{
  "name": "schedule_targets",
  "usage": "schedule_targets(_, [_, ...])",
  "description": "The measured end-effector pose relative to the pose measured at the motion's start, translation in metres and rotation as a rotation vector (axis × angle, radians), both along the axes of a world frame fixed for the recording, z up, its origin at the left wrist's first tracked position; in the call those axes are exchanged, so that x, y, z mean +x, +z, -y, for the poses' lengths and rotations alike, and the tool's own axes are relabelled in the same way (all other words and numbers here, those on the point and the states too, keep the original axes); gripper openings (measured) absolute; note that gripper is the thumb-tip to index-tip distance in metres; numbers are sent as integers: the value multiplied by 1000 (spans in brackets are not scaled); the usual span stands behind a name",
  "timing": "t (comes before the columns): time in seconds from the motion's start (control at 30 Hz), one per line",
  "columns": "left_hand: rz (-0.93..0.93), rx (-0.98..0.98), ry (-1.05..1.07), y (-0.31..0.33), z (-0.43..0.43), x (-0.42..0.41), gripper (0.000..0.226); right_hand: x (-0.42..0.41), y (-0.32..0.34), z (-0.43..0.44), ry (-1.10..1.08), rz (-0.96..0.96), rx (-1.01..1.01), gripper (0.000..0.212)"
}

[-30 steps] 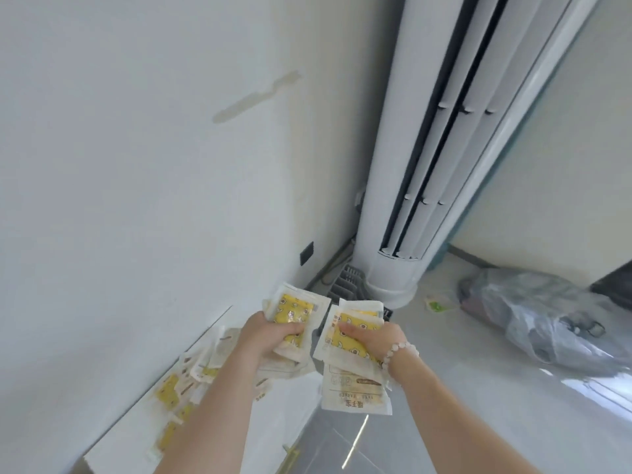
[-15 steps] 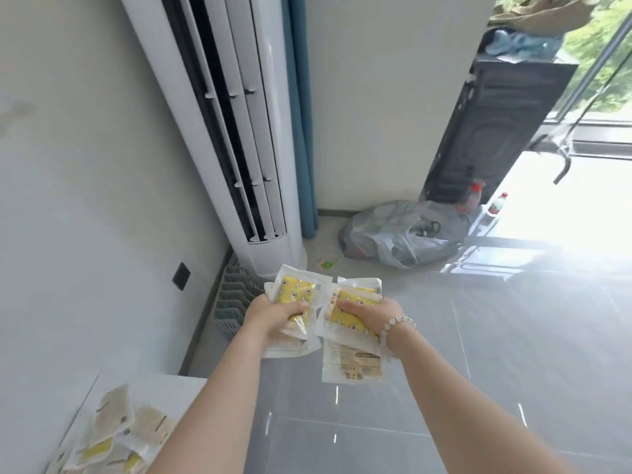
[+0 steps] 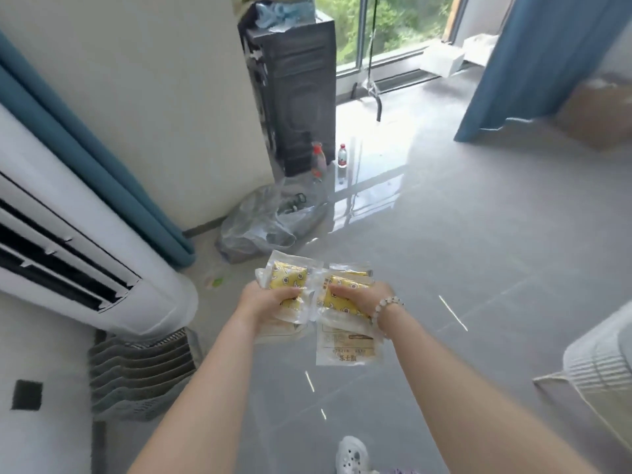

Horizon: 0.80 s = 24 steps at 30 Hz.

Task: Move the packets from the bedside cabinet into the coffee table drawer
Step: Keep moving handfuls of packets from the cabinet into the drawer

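- Left hand (image 3: 263,302) is clamped on the left stack (image 3: 289,278) of packets, thumb pressed on the top yellow one.
- Right hand (image 3: 362,297), bead bracelet (image 3: 386,304) at the wrist, grips the right stack (image 3: 345,350). One packet hangs out below the grip.
- Both stacks are up in the air, side by side, just right of the standing air conditioner (image 3: 102,268).
- These look light and soft, and I'd guess the glossy clear wrappers slide on each other. Pinching across the padded yellow middle looks safer than holding the thin sealed edges.
- Past the air conditioner, a crumpled plastic bag (image 3: 260,227) lies on the floor.
- Neither the cabinet nor the drawer is in view, so this looks like mid-carry.
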<state>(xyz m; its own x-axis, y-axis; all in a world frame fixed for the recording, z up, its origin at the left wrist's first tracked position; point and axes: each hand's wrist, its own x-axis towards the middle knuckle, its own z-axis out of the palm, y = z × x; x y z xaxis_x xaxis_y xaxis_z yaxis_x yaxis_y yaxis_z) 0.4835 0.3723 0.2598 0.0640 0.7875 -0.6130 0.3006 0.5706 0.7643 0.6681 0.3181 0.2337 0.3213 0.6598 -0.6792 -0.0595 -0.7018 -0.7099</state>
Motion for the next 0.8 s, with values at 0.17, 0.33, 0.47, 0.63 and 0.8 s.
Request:
schedule_targets(0.17, [-6,3,-177,-3,6,80,19,68,-3,38,-179,50,10,44])
schedule_targets(0.33, [-22,16,-341,-5,16,145,17,114,-13,74,-351,79,-23,69])
schedule_targets(0.47, [-58,31,-484,-9,25,194,17,145,-16,104,-472,70,-10,68])
schedule_targets(0.63, [-103,41,-649,-17,39,254,24,178,-17,138,-660,75,-10,95])
schedule_targets(0.8, [-127,22,-834,-19,53,317,34,209,-15,170,-864,41,-16,73])
